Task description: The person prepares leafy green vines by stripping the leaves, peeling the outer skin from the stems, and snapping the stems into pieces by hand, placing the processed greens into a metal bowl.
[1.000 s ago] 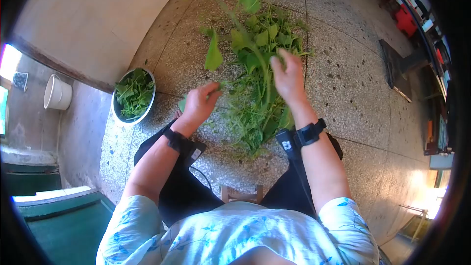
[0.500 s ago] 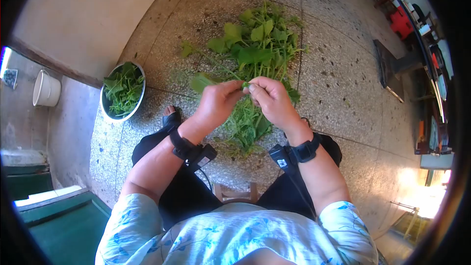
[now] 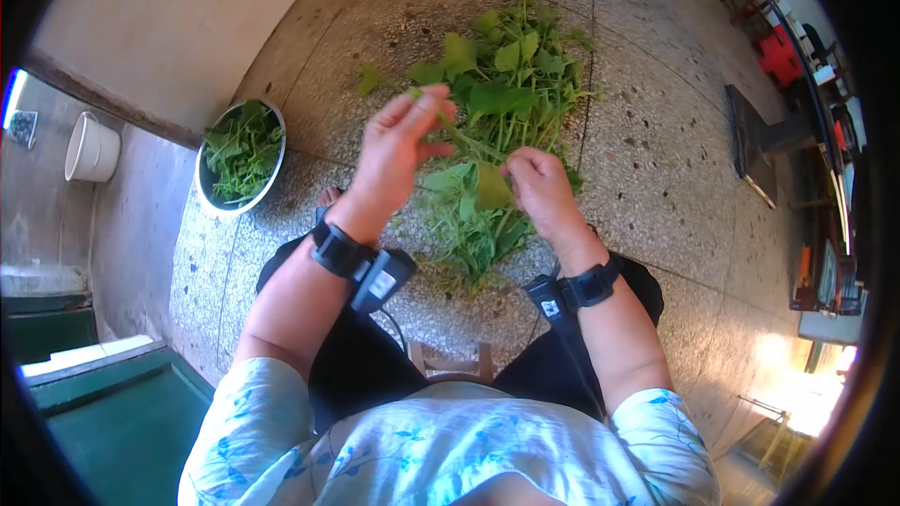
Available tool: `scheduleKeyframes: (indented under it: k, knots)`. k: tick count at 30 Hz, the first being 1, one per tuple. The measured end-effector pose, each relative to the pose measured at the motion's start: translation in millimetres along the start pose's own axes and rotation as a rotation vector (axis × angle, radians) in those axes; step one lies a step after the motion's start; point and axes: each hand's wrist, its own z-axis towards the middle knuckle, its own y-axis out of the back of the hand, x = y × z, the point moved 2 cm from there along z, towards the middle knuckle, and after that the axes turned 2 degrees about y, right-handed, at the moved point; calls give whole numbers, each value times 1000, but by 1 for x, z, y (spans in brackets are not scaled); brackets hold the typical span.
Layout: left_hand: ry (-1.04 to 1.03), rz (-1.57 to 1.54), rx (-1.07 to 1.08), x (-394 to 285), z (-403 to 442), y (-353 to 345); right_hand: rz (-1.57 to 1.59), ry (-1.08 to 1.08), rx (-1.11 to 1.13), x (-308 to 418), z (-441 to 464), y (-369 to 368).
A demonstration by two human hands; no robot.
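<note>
My left hand pinches one end of a long, thin green leafy stem; my right hand seems to pinch it farther along. It hangs above a tangled green heap of vines on the grey speckled stone floor. I judge it light and bendable, with tender leaves, so the stalk is the better hold. The heap could catch it. To the left stands a round, pale-rimmed basin of greens.

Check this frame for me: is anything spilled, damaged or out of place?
Nothing looks plainly damaged or tipped over. The one mildly odd thing is the heap of greens lying loose on the speckled floor, with no mat visible under it; the basin to the person's left stands upright with leafy greens inside.
</note>
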Motion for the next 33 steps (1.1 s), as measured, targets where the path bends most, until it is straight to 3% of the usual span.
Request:
scheduleKeyframes:
  k: [3,6,8,11,14,16,19,20,22,24,25,27,28,33]
  knots:
    - [37,-91,-105,-24,6,27,-183,33,-100,-14,6,15]
    - [-8,-261,-55,-37,6,47,-379,174,-165,-41,11,33]
    - [-38,-421,8,-41,8,57,-449,133,-166,-53,10,43]
    - [-67,-415,25,-44,11,66,-594,113,-167,-65,3,51]
    - [-97,-358,31,-46,9,64,-792,-18,-40,-79,-1,55]
    - [-107,-327,34,-44,10,61,-896,-96,167,-93,0,53]
    - [-133,-214,53,-34,10,55,-1157,-79,230,-79,-12,47]
    - [-132,-109,64,-30,8,51,-1155,-82,228,-73,-15,44]
    - [-133,-5,80,-22,5,41,-1042,240,122,-49,-18,33]
    - [-85,331,197,-7,-4,22,-536,269,97,-14,-21,16]
    - [-71,394,230,3,-7,14,-541,267,87,0,-23,7]
    - [-113,555,261,6,-17,-3,-73,316,95,21,-28,-3]
    - [-159,722,279,5,-22,-10,-74,313,87,25,-30,-1]
    - [-197,831,330,8,-27,-20,-105,193,159,27,-30,6]
